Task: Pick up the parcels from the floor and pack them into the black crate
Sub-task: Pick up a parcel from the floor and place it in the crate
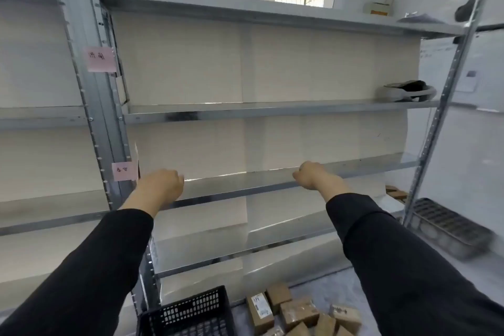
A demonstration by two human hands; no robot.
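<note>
Several brown cardboard parcels (300, 312) lie in a loose heap on the floor at the bottom, right of centre. A black perforated crate (191, 314) stands on the floor to their left, at the foot of the shelving. Both my arms in black sleeves stretch forward and up, far above the parcels. My left hand (163, 185) and my right hand (313, 174) hover at the front edge of a metal shelf board (240, 185). Each hand has its fingers curled in with nothing held.
Grey metal shelving (103, 123) fills the view, with pink labels (101, 58) on its left upright. A white and black headset (409, 90) lies on a middle shelf at right. A dark grated tray (447, 226) lies on the floor at right.
</note>
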